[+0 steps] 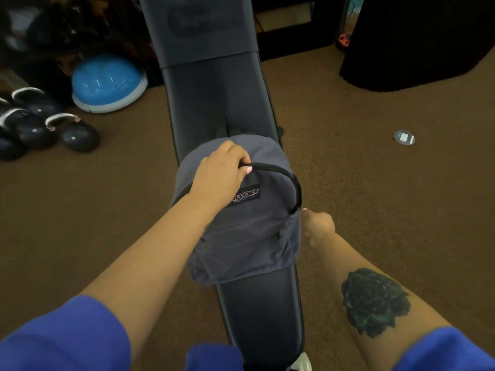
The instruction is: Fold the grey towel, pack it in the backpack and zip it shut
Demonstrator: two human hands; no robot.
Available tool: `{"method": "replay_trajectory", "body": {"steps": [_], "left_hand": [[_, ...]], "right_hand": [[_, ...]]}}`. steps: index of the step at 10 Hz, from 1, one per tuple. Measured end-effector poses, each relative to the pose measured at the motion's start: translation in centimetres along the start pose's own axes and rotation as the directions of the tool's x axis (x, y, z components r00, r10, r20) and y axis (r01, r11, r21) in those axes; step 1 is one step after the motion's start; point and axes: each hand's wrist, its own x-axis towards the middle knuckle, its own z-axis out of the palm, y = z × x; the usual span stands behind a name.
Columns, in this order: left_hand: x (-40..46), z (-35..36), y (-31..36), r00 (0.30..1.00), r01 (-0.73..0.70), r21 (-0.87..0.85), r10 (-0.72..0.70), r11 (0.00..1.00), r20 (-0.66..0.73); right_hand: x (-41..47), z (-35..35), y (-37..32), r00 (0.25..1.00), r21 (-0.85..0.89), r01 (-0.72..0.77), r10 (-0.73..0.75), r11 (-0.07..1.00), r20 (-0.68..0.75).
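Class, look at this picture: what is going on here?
A person is closing a grey backpack that lies on a dark padded bench. The left hand pinches the top of the bag beside the zip to steady it, while the right hand is at the zip's end on the bag's right side. The zip line looks nearly or fully shut. No towel shows.
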Motion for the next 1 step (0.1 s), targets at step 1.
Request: {"method": "replay_trajectory", "body": {"steps": [1], "left_hand": [[-0.59, -0.41, 0.46, 1.0, 0.003, 0.084, -0.004, 0.996, 0.018]], "right_hand": [[-0.71, -0.99, -0.87, 0.993, -0.192, 0.11, -0.116, 0.975, -0.023]]}}
